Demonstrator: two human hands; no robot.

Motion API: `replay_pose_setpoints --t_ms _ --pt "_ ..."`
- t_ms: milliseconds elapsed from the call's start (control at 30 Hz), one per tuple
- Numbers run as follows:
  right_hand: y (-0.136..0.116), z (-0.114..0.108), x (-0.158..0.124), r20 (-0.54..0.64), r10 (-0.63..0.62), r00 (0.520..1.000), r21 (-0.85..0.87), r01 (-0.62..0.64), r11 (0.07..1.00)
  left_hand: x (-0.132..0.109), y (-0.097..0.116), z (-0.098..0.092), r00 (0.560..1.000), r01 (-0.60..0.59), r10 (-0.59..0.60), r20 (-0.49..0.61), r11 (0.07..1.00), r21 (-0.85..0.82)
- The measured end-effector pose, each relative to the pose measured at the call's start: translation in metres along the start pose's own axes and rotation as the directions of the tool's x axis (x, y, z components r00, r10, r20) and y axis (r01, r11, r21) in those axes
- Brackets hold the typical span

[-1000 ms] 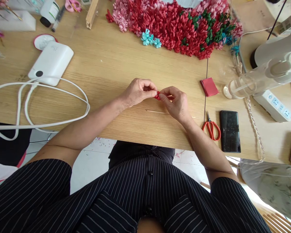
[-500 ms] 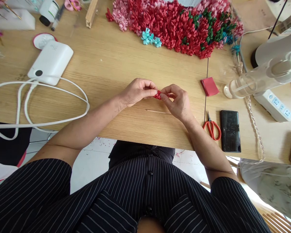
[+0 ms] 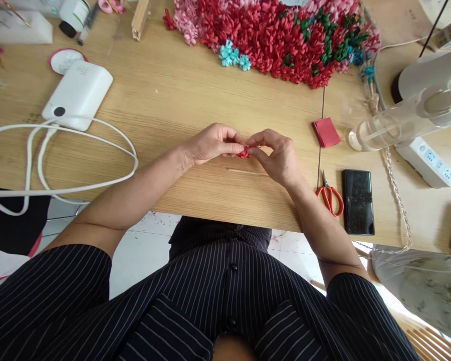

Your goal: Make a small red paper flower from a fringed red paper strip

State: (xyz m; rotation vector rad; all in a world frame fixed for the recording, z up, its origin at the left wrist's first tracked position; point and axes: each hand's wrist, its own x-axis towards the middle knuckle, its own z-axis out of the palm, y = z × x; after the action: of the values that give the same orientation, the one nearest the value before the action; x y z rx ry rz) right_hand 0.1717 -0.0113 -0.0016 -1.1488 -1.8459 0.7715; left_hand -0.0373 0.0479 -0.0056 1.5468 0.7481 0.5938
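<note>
Between my two hands, just above the wooden table (image 3: pixel 195 190), is a small red flower (image 3: pixel 242 153) with looped petals, partly covered by the fingertips. My left hand (image 3: pixel 218 143) pinches it from the left, thumb against fingers. From the right, my right hand (image 3: pixel 272 153) holds it with thumb and index finger. Beneath the hands a thin wooden stick (image 3: pixel 246 172) lies on the table, its right end hidden behind my right hand. Red-handled scissors (image 3: pixel 329 196) and a stack of red squares (image 3: pixel 326 132) lie to the right of my right hand.
A heap of red, pink, green and blue flowers (image 3: pixel 263 40) spreads along the back. At left lie a white power bank (image 3: pixel 78 95) and its looped cable (image 3: pixel 137 160). To the right are a phone (image 3: pixel 358 200), a clear bottle (image 3: pixel 398 123) and a power strip (image 3: pixel 426 159).
The red flower has turned and dropped slightly between my fingertips, and my right thumb and fingers have shifted a little on it. Both hands keep their hold. The view has shifted slightly.
</note>
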Motion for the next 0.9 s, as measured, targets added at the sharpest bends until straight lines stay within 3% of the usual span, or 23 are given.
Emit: replay_pose_setpoints --t_ms 433,800,900 --pt "0.001 0.001 -0.002 0.028 0.006 1.0 0.048 -0.007 0.999 0.001 -0.006 -0.005 0.999 0.031 -0.032 0.011 0.999 0.026" --pt "-0.001 0.002 0.0 0.075 0.145 0.987 0.214 -0.158 0.964 0.002 -0.013 -0.006 0.999 0.032 -0.032 -0.034 0.999 0.011" --pt "0.0 0.002 0.001 0.109 0.214 0.971 0.318 -0.238 0.918 0.003 -0.012 -0.003 0.993 0.001 -0.005 -0.115 0.999 -0.035"
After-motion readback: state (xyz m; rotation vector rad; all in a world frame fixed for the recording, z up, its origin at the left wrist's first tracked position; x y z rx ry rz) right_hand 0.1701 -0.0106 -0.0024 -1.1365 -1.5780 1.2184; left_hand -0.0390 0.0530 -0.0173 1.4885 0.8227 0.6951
